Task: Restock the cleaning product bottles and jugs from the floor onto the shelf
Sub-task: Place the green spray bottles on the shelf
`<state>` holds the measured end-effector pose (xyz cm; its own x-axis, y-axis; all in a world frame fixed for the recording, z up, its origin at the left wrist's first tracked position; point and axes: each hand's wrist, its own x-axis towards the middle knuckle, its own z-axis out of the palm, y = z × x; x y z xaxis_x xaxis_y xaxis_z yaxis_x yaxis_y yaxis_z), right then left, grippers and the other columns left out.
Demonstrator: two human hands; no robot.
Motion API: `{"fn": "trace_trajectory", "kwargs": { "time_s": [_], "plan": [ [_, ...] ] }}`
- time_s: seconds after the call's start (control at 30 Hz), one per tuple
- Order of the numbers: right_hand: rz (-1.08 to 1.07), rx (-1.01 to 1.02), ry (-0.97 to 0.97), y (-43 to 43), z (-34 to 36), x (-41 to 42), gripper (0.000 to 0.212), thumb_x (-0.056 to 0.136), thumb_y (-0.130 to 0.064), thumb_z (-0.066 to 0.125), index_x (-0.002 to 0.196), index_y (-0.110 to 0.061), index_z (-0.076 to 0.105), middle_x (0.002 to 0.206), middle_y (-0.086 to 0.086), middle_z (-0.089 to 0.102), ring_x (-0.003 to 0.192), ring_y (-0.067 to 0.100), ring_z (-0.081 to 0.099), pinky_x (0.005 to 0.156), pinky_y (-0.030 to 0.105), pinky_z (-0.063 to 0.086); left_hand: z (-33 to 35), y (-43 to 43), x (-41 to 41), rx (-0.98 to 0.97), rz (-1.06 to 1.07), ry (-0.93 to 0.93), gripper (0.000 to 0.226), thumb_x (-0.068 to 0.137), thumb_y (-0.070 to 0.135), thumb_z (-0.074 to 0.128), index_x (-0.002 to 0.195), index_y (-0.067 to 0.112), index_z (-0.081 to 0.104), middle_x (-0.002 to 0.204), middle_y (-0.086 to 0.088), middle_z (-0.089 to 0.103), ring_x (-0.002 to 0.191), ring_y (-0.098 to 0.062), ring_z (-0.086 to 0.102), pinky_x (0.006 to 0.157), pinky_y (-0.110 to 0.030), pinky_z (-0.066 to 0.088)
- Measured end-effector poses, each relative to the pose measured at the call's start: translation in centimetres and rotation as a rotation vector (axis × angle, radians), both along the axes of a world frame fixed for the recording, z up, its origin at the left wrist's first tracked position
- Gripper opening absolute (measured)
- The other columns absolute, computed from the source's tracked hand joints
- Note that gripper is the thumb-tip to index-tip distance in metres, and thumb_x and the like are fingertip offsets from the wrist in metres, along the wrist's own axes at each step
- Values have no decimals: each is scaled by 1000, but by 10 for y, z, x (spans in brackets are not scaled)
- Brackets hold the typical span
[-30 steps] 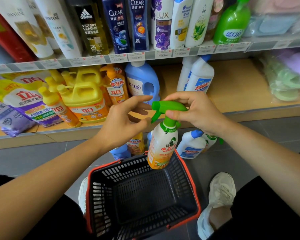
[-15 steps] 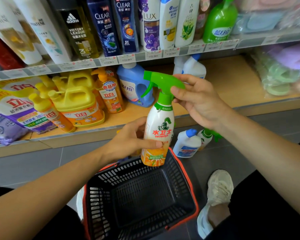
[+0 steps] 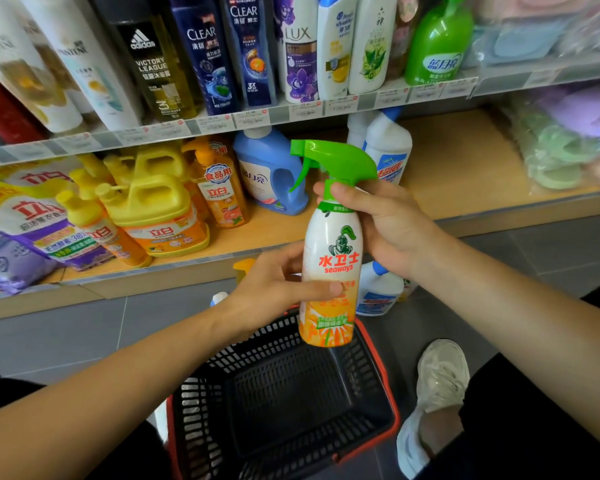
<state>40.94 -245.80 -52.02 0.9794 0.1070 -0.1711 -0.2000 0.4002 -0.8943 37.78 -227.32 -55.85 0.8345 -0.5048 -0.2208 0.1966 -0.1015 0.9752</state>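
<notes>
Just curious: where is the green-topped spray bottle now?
Centre of the head view: the spray bottle is held upright by the left hand and right hand, above the black basket.

The wooden shelf (image 3: 465, 157) holds yellow jugs (image 3: 149, 202), a blue jug (image 3: 271, 171) and 2 white bottles (image 3: 388, 147).

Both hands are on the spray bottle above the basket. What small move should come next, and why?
Probably carry the spray bottle forward and right to the bare wooden shelf beside the white bottles: right hand grips its neck, left hand holds its body, and it is upright.
</notes>
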Motion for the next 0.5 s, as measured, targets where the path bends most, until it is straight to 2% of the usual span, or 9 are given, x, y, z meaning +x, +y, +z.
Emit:
{"fn": "trace_trajectory", "kwargs": {
  "time_s": [0.03,0.1,0.13,0.2,0.33,0.43,0.5],
  "plan": [
    [-54,-45,3,2,0,-2,51,68,-19,78,116,-4,68,112,14,74,96,22,71,88,41,57,-2,-2,0,42,27,-38,46,70,20,85,114,21,71,105,-2,78,96,-16,75,80,-31,59],
    [-133,-104,-14,5,-3,-5,32,74,-13,80,105,-8,72,98,7,77,84,18,74,71,35,61,-3,-5,-3,86,56,-83,53,68,21,87,118,18,69,109,-3,78,103,-21,73,94,-47,58],
    [-154,-116,-23,6,-5,-7,22,78,-10,79,99,-10,73,92,5,78,79,15,74,63,30,59,-3,-6,-4,102,59,-101,54,69,20,88,119,18,68,110,-2,77,104,-21,73,96,-49,57],
    [-162,-121,-16,5,-6,-8,16,79,-10,78,95,-13,74,91,3,78,77,14,75,60,26,57,-5,-5,-5,126,47,-127,52,72,19,89,120,20,68,110,1,77,104,-18,73,96,-49,57],
    [-30,1,4,-2,-3,-3,33,72,-20,75,103,-9,71,102,10,75,93,20,72,78,32,60,0,-2,-3,49,4,-45,49,67,28,89,113,29,71,109,0,78,103,-18,74,87,-33,59],
    [62,87,-9,-6,0,2,35,79,-20,69,111,-4,68,113,14,72,115,29,66,94,35,57,4,0,-2,-55,-33,50,42,73,15,86,112,24,72,108,-6,78,97,-18,75,76,-23,58],
    [107,25,-30,-9,0,4,42,82,-24,68,119,-4,65,123,15,69,120,30,63,100,40,53,6,1,-3,-86,-34,72,39,76,11,82,112,20,71,103,-6,78,88,-15,76,66,-17,55]
  ]
}}
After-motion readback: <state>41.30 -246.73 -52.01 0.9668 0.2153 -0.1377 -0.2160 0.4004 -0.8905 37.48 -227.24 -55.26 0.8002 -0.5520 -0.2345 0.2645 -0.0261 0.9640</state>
